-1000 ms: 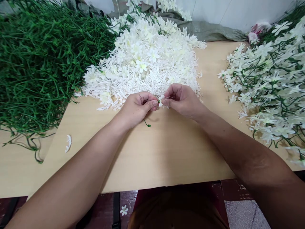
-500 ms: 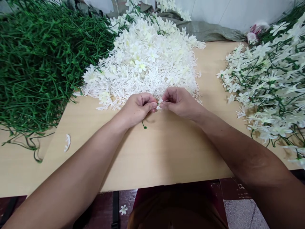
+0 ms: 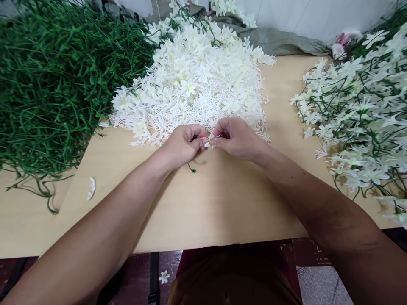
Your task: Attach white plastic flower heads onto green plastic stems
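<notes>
Between my two hands, just in front of the white heap, is a small white artificial flower (image 3: 209, 141). My left hand (image 3: 190, 142) is closed in a pinch, and a green plastic stem (image 3: 191, 168) hangs out below its fingers. Against it, my right hand (image 3: 230, 137) pinches the white flower with thumb and forefinger. The fingertips of both hands nearly touch and hide where flower and stem meet. Behind them rises a heap of white artificial flowers and thin white stamens (image 3: 203, 84).
A big pile of green stems (image 3: 63, 84) covers the left side. White flowers on green stems (image 3: 359, 127) lie at the right. A white scrap (image 3: 91, 189) rests on the table (image 3: 222, 207), and a fallen flower (image 3: 164, 277) is on the floor. Grey cloth (image 3: 286, 42) lies along the wall.
The flower and my right fingertips have shifted slightly left, closer to my left fingers. Both hands keep their pinch.
</notes>
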A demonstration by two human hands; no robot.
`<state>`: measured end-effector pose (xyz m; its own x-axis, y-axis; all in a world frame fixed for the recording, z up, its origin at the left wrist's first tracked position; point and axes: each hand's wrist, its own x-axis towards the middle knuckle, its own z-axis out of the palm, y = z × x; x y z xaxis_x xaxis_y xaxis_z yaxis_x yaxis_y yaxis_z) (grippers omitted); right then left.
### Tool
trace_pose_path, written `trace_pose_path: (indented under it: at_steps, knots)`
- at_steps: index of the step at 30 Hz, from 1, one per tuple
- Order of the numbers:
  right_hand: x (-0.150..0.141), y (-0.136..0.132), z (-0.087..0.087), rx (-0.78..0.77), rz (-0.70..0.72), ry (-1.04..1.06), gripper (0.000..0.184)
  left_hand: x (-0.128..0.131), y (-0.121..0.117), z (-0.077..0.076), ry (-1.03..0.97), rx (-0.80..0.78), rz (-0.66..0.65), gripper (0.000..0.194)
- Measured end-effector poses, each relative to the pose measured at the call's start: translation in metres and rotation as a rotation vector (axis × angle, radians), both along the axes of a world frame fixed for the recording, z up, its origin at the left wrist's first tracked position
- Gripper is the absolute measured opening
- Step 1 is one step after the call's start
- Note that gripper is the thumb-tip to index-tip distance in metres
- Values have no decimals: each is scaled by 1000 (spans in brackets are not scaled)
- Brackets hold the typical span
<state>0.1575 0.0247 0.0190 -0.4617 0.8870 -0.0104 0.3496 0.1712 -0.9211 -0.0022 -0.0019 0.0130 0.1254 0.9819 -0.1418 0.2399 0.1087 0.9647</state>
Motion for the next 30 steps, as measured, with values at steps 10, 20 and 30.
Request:
trace_pose_path:
  at_steps: [10,20,30]
  knots:
    - [13,10,-7,-252,47,287,30,1,0,10,47,-38,8,14]
    - [13,11,-10,-273,79,379,38,-5,2,4,126,26,11,28]
    - [12,9,-12,-292,111,443,41,-18,2,-2,-38,5,-129,23]
